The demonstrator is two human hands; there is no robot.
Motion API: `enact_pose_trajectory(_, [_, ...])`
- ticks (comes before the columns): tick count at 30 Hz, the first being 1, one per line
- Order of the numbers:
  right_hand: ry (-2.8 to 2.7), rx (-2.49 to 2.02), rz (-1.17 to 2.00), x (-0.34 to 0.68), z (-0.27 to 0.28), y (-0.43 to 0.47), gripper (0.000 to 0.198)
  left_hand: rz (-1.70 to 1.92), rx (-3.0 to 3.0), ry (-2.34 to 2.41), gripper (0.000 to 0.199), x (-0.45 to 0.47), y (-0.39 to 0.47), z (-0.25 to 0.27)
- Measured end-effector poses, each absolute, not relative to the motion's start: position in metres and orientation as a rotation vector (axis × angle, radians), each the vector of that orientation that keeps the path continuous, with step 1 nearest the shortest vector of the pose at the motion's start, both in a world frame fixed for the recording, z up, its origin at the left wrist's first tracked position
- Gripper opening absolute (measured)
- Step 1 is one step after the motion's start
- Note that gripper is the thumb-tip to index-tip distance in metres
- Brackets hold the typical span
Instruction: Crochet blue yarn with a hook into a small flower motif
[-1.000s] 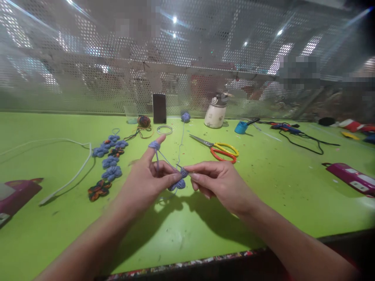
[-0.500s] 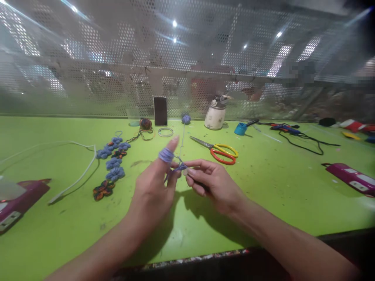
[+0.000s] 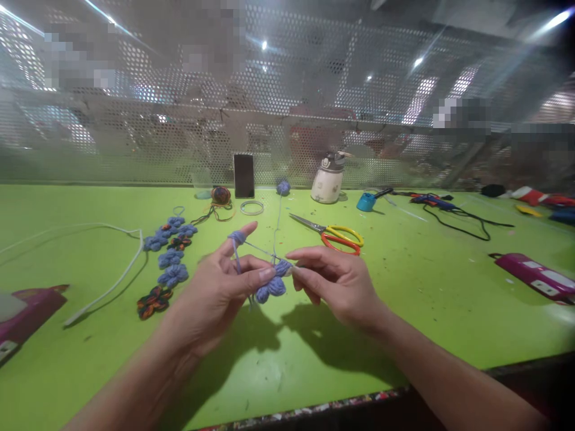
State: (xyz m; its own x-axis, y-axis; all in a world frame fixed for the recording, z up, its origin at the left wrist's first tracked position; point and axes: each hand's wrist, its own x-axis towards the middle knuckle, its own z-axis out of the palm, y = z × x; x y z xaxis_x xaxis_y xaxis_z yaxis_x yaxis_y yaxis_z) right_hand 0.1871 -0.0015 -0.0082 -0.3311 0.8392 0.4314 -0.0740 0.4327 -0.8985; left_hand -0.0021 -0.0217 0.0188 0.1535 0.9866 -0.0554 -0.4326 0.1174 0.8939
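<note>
My left hand pinches a blue-purple crocheted flower between thumb and fingers. Blue-purple yarn is wrapped round its raised index finger and stretches across to the flower. At the flower's right edge, my right hand is closed on a thin crochet hook, mostly hidden by the fingers. A strand runs from the work back to a small blue-purple yarn ball. To the left lies a string of crocheted flowers, some blue, some dark and orange.
Scissors lie beyond my right hand. Farther back are a multicoloured yarn ball, an upright phone, a ring, a white bottle and a blue pot. Purple power strips flank the green table, which meets a perforated screen.
My left hand has turned and its raised finger has tipped left, bringing the flower's petals into view. The yarn between that finger and the flower is now stretched longer. The camera view has shifted slightly.
</note>
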Motion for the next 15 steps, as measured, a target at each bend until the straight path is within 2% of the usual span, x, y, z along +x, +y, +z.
enact_pose_trajectory(9, [-2.001,-0.611,0.518,0.203,0.005,0.005,0.017,1.261,0.897,0.820,0.095,-0.003,-0.023,0.023])
enact_pose_trajectory(15, [-2.075,-0.528,0.403,0.209,0.010,0.008,0.019,1.249,0.896,0.823,0.095,-0.004,-0.024,0.024])
